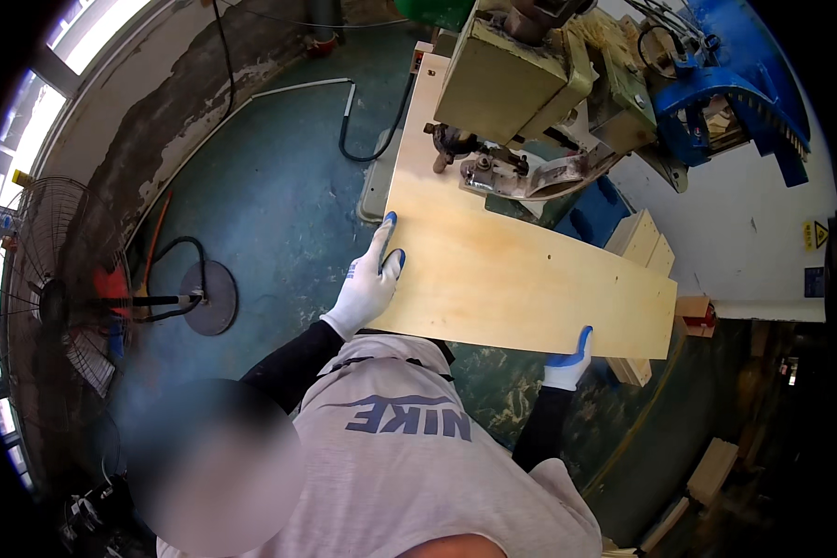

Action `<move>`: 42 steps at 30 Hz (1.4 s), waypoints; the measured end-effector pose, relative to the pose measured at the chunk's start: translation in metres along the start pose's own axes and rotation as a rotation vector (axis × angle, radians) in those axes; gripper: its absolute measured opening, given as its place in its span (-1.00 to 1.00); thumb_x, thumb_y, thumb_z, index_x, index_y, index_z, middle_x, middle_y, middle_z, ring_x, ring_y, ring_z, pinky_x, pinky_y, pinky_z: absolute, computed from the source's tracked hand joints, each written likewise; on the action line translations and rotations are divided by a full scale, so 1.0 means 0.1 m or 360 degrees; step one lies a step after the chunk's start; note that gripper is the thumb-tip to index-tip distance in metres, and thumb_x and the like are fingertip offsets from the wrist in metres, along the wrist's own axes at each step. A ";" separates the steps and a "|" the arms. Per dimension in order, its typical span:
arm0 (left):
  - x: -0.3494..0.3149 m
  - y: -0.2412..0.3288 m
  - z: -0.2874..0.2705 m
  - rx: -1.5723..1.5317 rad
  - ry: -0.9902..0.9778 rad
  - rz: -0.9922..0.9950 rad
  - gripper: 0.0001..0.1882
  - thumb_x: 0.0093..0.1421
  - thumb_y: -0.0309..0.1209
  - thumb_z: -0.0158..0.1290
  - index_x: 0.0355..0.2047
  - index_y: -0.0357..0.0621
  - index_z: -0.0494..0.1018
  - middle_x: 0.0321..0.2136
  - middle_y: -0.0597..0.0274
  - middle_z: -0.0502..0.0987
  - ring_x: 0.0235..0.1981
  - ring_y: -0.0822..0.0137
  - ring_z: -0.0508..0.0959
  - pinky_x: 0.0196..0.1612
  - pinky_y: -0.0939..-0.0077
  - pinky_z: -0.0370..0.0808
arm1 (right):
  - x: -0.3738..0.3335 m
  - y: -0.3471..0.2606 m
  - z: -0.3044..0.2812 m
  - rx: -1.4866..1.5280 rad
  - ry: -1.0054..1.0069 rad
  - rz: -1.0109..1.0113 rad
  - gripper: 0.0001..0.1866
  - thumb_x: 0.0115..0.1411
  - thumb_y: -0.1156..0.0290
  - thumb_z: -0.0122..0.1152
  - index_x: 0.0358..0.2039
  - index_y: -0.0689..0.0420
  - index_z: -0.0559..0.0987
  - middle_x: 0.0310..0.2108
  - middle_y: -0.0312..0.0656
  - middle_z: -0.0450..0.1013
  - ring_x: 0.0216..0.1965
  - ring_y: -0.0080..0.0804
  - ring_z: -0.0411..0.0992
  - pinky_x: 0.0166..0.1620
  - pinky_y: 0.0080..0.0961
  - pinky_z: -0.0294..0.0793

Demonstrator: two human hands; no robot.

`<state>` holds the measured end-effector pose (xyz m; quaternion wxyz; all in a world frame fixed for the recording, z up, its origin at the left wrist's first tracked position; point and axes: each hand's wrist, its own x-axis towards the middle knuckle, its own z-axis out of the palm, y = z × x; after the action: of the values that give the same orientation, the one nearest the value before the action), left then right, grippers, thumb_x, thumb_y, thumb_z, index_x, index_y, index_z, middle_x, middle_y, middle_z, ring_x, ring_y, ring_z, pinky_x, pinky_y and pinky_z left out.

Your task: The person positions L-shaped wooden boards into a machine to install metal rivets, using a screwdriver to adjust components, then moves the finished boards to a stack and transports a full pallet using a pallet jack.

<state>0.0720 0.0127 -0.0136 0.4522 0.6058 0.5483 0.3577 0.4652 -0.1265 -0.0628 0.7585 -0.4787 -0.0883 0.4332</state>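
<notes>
Head view: I look down at a pale wooden board (pixel 511 284) lying flat in front of my body, with my two gloved hands on its edges. My left hand (pixel 358 293) is at the board's left edge, near the corner closest to me. Its index finger points away from me along that edge, and the thumb rests just inside it on the wood, a small gap between them; the other fingers are mostly out of sight, so I cannot tell whether they close underneath. My right hand (pixel 567 368) pinches the near edge, towards the right end: thumb up against the top face, the other fingers mostly tucked below the edge. Most of the board spreads between the two hands and away from me.

The board is light yellow, smooth and faintly grained, with a few small dark marks or holes. Its outline looks L-shaped: a wide arm runs to my right, and a pale stretch continues ahead, passing beside an olive machine housing (pixel 511 79); whether that stretch is the same piece, I cannot tell. A curved metal part (pixel 553 177) hangs over the inner corner. More pale timber (pixel 649 244) sits beyond the right end.
</notes>
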 end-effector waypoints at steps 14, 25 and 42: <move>-0.26 -0.35 -1.28 -0.0188 0.0311 -0.0007 -0.39 0.41 -0.51 -0.04 0.42 -0.38 0.10 0.40 0.02 0.23 0.41 0.27 0.20 0.42 0.44 0.09 | -0.33 0.72 0.95 0.0182 -0.0172 0.0333 -0.49 0.49 0.15 -0.04 0.30 0.19 0.35 0.23 -0.14 0.41 0.22 -0.25 0.40 0.27 -0.22 0.39; 0.71 -0.63 -2.01 -0.0202 0.0115 0.0124 -0.38 0.42 -0.44 -0.01 0.42 -0.36 0.11 0.43 0.05 0.19 0.45 0.28 0.14 0.45 0.42 0.02 | -0.26 1.24 1.69 0.0224 -0.0161 0.0125 -0.54 0.49 0.18 -0.03 0.26 0.18 0.40 0.18 -0.18 0.46 0.19 -0.30 0.44 0.24 -0.26 0.43; 1.29 -0.66 -2.17 0.0066 -0.0033 0.0219 -0.39 0.44 -0.37 0.00 0.41 -0.30 0.14 0.38 -0.02 0.28 0.40 0.24 0.25 0.40 0.45 0.14 | -0.23 1.45 1.98 0.0380 0.0043 0.0026 -0.59 0.46 0.24 0.04 0.20 0.19 0.45 0.13 -0.18 0.49 0.14 -0.29 0.47 0.20 -0.25 0.48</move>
<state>-0.1338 0.1730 -0.0110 0.4197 0.6549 0.5078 0.3703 0.2597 0.0094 -0.0685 0.8077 -0.3914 -0.0217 0.4404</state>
